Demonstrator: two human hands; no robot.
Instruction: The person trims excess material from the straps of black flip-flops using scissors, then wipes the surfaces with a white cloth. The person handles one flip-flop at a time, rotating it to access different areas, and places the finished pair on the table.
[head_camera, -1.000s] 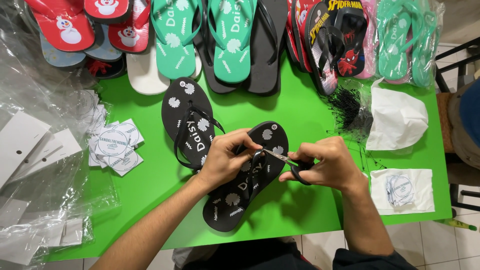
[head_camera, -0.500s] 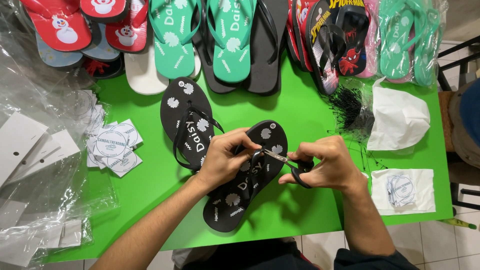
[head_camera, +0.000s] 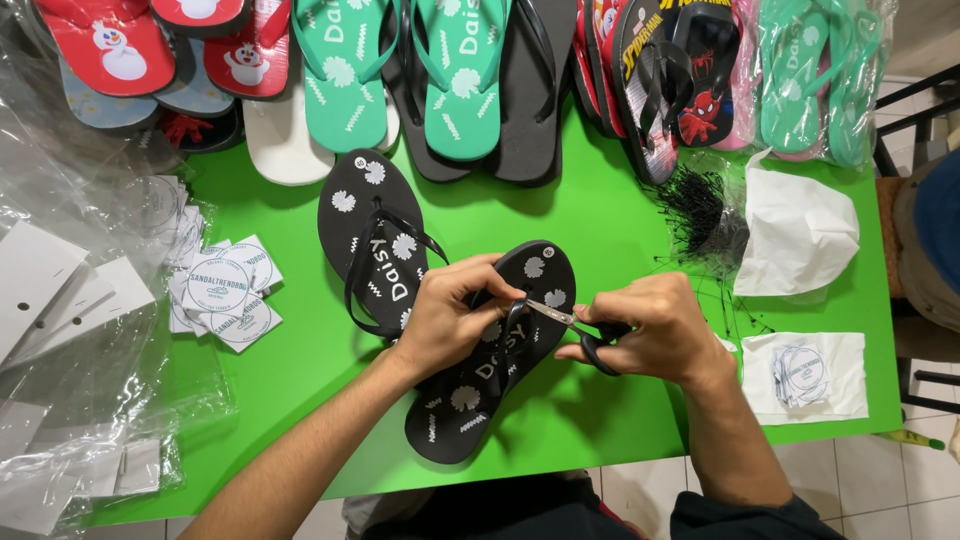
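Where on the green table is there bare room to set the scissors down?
Bare green lies between the tag pile and the left hand, and along the near edge below the right hand. The far edge, under the flip-flop row, is crowded.

Two black flip-flops, one pair of scissors

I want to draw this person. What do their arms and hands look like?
Both arms are bare all the way down. The left hand and right hand wear no gloves, rings or watch that I can see. Dark clothing shows only at the picture's bottom edge.
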